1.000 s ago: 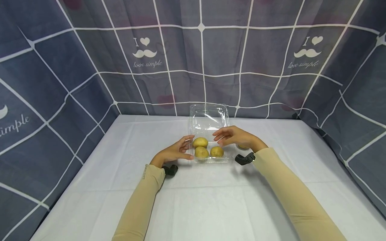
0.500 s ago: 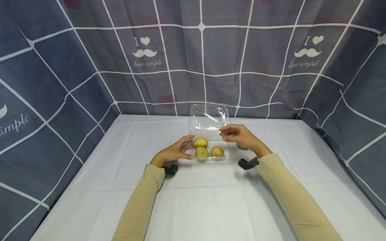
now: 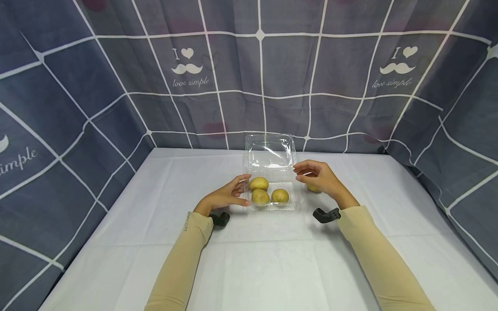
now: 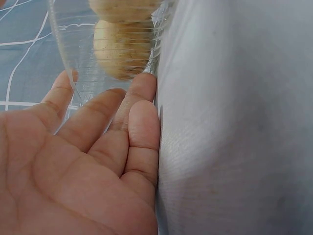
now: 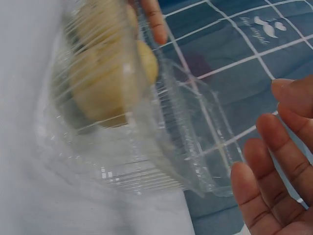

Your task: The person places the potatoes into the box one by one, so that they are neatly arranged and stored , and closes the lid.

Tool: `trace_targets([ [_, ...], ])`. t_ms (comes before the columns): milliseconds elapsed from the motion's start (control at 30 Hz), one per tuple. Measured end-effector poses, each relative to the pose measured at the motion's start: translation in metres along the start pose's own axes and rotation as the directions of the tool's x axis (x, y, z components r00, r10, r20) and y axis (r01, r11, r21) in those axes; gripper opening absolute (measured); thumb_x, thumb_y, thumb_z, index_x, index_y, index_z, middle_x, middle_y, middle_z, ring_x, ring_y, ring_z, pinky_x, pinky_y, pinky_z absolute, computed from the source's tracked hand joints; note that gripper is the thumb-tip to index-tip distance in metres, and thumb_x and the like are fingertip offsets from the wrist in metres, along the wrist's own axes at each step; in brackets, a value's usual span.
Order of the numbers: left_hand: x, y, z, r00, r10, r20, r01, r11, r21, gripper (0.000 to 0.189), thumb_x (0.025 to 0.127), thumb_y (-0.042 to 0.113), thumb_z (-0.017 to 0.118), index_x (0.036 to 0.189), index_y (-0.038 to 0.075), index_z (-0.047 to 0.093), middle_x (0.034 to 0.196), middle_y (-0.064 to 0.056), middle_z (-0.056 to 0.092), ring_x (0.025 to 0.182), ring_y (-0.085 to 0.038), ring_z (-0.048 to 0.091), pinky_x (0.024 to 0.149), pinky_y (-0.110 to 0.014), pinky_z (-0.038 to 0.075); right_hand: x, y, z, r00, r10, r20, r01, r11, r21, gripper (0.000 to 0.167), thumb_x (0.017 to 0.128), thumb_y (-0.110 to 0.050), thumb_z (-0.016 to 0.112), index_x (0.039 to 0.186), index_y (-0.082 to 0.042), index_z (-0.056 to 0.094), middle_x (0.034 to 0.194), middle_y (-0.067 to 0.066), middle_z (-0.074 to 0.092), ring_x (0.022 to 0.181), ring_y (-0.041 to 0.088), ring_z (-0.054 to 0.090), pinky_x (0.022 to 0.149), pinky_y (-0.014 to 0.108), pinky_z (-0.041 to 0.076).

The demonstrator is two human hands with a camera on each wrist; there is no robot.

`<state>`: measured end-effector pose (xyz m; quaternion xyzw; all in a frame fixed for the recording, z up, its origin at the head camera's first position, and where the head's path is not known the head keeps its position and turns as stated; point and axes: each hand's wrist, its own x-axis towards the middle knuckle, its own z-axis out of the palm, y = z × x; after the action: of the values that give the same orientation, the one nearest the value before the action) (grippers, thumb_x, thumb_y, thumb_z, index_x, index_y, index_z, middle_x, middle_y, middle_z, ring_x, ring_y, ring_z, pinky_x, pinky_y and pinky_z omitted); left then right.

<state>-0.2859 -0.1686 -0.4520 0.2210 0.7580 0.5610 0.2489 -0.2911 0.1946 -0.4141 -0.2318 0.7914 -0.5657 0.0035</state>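
A clear plastic clamshell box [image 3: 289,203] sits on the white table with its lid [image 3: 271,152] raised at the back. Inside lie three potatoes: one at the back left [image 3: 258,183], one at the front left [image 3: 260,196], one at the front right [image 3: 280,195]. My left hand [image 3: 225,195] rests against the box's left side; the left wrist view shows its fingers [image 4: 142,122] extended along the clear wall. To the right of the box hovers my right hand [image 3: 320,178], fingers loosely bent and holding nothing. Another potato [image 3: 313,188] lies on the table, partly hidden beneath it.
The table [image 3: 264,268] wears a white cloth with faint creases. Dark checked curtains [image 3: 288,65] enclose it at the back and on both sides. A black wrist camera [image 3: 326,215] shows under the right wrist, and another [image 3: 220,219] under the left.
My right hand has moved right, from over the box to above the potato outside it. The left hand, the box and the three potatoes inside stay where they were.
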Motion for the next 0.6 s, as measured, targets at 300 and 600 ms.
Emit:
trace_targets([
  [300,-0.001,0.000,0.000,1.000,0.004,0.002,-0.004,1.000,0.002,0.097,0.096,0.004,0.079,0.173,0.013,0.019,0.178,-0.022,0.018,0.164,-0.038,0.020,0.132,-0.053,0.022,-0.009,0.004,-0.007,0.996,-0.004,-0.090,0.008,0.999,0.040,0.035,0.098,0.004,0.073,0.128,0.020,0.064,0.113,0.000,0.078,0.103,0.004,0.070,0.092,0.018,0.056],
  [600,0.001,-0.001,-0.001,1.000,0.002,0.005,-0.002,1.000,0.004,0.098,0.096,0.004,0.079,0.173,0.011,0.018,0.178,-0.023,0.018,0.164,-0.039,0.019,0.132,-0.053,0.022,-0.014,0.015,-0.011,0.985,-0.004,-0.173,0.018,0.997,0.081,0.035,0.098,0.007,0.073,0.128,0.022,0.062,0.108,-0.014,0.075,0.099,0.002,0.071,0.090,0.016,0.056],
])
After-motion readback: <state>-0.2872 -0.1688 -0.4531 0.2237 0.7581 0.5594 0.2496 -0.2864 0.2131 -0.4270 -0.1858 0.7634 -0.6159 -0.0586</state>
